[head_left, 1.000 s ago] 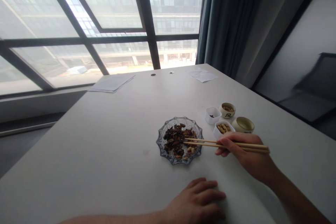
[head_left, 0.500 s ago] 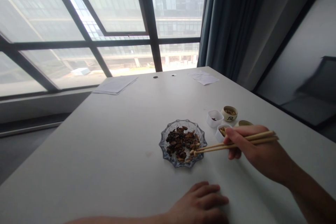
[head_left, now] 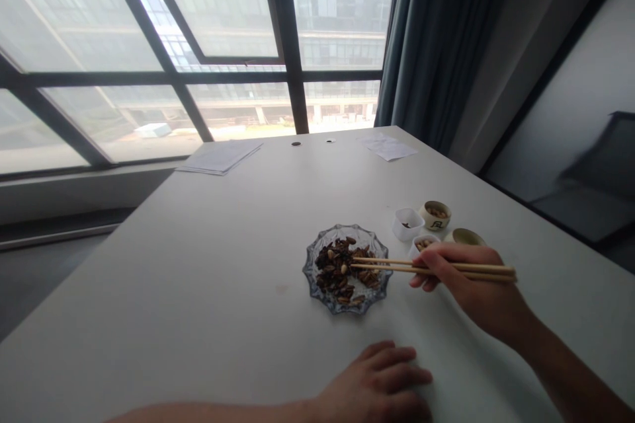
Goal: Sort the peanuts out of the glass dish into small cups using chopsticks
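Note:
A pair of wooden chopsticks (head_left: 466, 269) is gripped in my right hand (head_left: 466, 284), their tips reaching over a scalloped glass dish (head_left: 311, 287). Dark brown shells or seed pieces (head_left: 337, 277) fill much of the dish, with a few pale nuts (head_left: 344, 269) lying among them near the tips. My left hand (head_left: 381, 380) rests flat on the table in front of the dish, fingers spread and holding nothing. Just behind my right hand stands a small white cup (head_left: 425, 242) with light brown pieces, partly hidden by the fingers.
A second white cup (head_left: 407, 225) holds a few dark bits. Beside it are a cream pot (head_left: 436, 215) with brown pieces and another round pot (head_left: 465, 236). Papers (head_left: 221, 157) lie at the far left of the white table (head_left: 223, 264), and more sheets (head_left: 389, 147) at the far right.
The chopstick tips moved left and up, deeper over the dish. The pale nut pieces at their tips now lie among the brown pieces. My left hand stayed in place.

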`<state>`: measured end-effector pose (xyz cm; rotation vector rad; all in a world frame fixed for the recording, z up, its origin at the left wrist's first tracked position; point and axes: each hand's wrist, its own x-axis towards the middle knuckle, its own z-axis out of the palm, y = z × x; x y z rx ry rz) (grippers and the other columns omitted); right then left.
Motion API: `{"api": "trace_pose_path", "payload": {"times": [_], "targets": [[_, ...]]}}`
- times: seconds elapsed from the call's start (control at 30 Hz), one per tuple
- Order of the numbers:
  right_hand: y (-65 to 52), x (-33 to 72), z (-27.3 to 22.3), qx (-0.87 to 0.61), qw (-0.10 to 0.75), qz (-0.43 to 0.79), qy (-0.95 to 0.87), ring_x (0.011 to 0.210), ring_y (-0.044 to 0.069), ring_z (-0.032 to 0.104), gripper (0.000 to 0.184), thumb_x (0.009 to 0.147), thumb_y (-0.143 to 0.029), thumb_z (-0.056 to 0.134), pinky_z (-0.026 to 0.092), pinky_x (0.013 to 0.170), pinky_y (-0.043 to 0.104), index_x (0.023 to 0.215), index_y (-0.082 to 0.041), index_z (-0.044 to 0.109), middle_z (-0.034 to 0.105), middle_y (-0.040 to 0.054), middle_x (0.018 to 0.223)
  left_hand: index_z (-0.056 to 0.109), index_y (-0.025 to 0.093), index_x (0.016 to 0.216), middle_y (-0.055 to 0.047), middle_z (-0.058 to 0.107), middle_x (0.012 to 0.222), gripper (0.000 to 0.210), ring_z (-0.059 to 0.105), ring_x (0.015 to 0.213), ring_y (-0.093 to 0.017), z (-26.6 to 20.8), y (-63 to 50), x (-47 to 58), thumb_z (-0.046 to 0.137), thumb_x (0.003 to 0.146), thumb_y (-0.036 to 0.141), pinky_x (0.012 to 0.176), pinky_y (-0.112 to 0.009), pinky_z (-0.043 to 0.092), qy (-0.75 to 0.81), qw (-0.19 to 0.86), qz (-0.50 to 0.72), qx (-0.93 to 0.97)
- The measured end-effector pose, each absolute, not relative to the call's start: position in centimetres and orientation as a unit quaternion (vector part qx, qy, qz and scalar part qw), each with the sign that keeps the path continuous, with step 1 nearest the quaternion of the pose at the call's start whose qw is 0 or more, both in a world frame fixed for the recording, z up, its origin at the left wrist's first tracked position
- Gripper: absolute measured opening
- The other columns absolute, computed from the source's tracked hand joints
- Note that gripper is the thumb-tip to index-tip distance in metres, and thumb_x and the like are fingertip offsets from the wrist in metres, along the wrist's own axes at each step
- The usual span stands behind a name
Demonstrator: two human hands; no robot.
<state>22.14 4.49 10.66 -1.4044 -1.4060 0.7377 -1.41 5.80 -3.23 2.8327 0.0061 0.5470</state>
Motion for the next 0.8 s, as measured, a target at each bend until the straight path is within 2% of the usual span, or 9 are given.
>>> {"api": "trace_pose_path", "payload": {"times": [0.27,0.8], "targets": [[4.4,21.4,8.0,-0.562,0.518,0.324,-0.557,0.061,0.020,0.075,0.039,0.097,-0.054,0.071,0.061,0.058,0.028,0.083,-0.019,0.081,0.079,0.0067,0.069,0.069,0.028,0.126,0.005,0.063,0.152,0.024,0.052,0.148,-0.020,-3.1,5.7,-1.5,0.053,0.113,0.040,0.128,-0.035,0.034,0.004,0.125,0.175,0.977],[4.2,19.4,4.5,-0.561,0.624,0.356,-0.411,0.070,0.029,0.082,0.051,0.085,-0.067,0.078,0.070,0.061,0.035,0.086,-0.016,0.081,0.083,0.0118,0.078,0.070,0.028,0.124,0.005,0.063,0.152,0.023,0.053,0.147,-0.020,-3.4,5.7,-1.4,0.054,0.112,0.040,0.127,-0.035,0.034,0.002,0.125,0.183,0.975]]}}
